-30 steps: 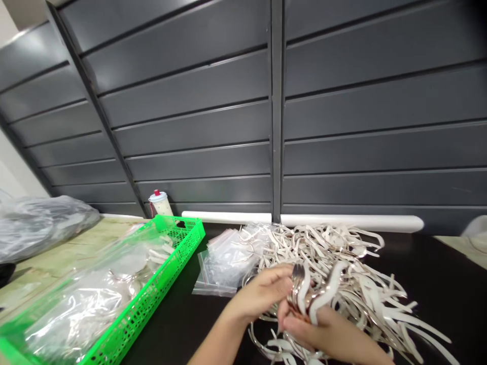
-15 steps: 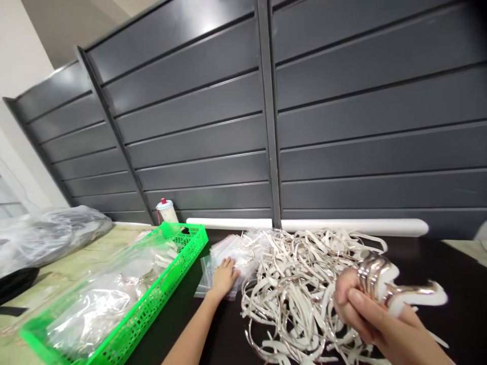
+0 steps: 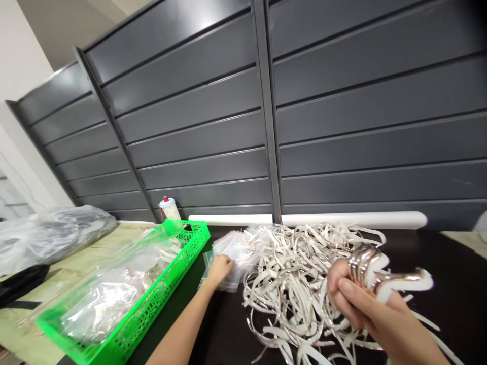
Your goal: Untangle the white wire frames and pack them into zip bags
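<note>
My right hand (image 3: 367, 296) is closed around several shiny, curved metal strips (image 3: 367, 266) with white faces, bunched together and raised above the table. One strip sticks out to the right with a hooked end. Below and left of that hand spreads a tangled pile of similar curved strips (image 3: 297, 284); their exact kind is unclear. My left hand (image 3: 220, 271) lies at a stack of clear plastic bags (image 3: 238, 253), its fingers curled in at the bags' surface. The fingertips are partly hidden.
Left of the bags stands a green plastic basket (image 3: 142, 309) holding filled clear bags (image 3: 102, 306). A lidded cup (image 3: 169, 208) is behind it. White rolls (image 3: 353, 219) lie along the grey panel wall (image 3: 201, 126). Clear plastic sheeting (image 3: 57, 230) sits at far left.
My left hand has gone from lying flat on the bags to curled fingers, slightly shifted left. My right hand with the metal strips has moved a little left.
</note>
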Demonstrator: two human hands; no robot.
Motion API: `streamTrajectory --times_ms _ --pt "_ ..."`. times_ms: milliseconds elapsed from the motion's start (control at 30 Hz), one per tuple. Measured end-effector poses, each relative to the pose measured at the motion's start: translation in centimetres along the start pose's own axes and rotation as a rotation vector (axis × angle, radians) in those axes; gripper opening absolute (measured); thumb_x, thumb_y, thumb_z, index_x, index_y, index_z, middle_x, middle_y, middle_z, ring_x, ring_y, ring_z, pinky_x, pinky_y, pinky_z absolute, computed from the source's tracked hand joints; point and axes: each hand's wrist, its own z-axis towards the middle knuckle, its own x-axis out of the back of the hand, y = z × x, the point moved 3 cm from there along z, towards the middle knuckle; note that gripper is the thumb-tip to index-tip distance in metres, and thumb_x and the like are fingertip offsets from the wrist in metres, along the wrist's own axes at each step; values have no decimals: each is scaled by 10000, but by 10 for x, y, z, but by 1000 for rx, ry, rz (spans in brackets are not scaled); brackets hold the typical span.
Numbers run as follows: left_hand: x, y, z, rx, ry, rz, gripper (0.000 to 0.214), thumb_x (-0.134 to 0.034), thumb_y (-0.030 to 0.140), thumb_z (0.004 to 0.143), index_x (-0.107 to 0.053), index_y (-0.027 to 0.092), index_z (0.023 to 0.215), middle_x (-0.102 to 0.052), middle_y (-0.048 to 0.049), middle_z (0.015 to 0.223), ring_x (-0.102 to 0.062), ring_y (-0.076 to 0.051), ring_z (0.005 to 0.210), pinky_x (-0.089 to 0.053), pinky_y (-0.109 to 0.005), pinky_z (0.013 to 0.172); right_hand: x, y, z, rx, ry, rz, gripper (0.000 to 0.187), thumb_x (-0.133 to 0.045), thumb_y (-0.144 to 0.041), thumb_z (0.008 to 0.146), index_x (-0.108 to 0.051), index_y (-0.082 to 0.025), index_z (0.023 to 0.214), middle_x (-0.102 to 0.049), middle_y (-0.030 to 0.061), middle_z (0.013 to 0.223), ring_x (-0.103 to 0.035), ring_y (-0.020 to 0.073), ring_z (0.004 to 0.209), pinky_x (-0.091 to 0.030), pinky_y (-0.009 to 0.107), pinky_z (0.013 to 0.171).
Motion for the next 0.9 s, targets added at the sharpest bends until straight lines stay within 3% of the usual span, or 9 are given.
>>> streamTrajectory --times_ms 233,367,500,600,733,800,900 --pt "6 -18 32 239 78 -69 342 -568 313 878 -539 158 1181 -560 -98 1200 -581 -235 1019 -501 -450 843 -10 0 0 -25 -74 28 367 -547 -543 859 -503 -187 779 -390 -70 454 -264 92 438 -237 266 484" --pt "8 -21 35 273 88 -205 307 -573 307 876 -559 161 1146 -590 -83 1137 -605 -214 960 -522 -406 796 -10 1 1 -38 -117 14 394 -543 -570 849 -495 -183 793 -377 -75 457 -256 91 444 -221 261 478" --pt "21 -13 29 240 275 -390 294 -557 319 884 -570 154 1127 -597 -76 1122 -608 -214 940 -525 -401 788 -8 3 2 -46 -101 -5 400 -531 -576 853 -501 -181 797 -371 -76 456 -247 91 451 -209 267 486" --pt "47 2 28 158 484 -539 298 -552 322 888 -565 144 1126 -603 -78 1100 -613 -205 918 -528 -400 775 -6 6 3 -66 -49 -2 406 -553 -591 829 -512 -188 797 -360 -78 440 -240 96 443 -209 276 485" --pt "96 36 17 -67 725 -692 253 -530 326 900 -581 132 1055 -634 -66 1005 -629 -178 852 -531 -371 745 -6 8 6 -52 80 25 391 -578 -570 823 -539 -183 862 -372 -76 441 -270 99 444 -233 274 489" --pt "116 59 -1 -211 804 -730 224 -453 316 930 -587 136 934 -664 -51 882 -644 -168 817 -525 -328 735 -7 13 11 -48 154 49 390 -588 -553 824 -547 -176 919 -394 -72 454 -295 98 450 -246 264 483" --pt "126 100 -45 -479 824 -702 148 -513 276 884 -578 170 803 -699 -47 846 -662 -175 808 -521 -302 731 -9 25 24 -39 233 86 381 -619 -526 811 -567 -164 915 -471 -47 528 -315 78 451 -277 245 477"
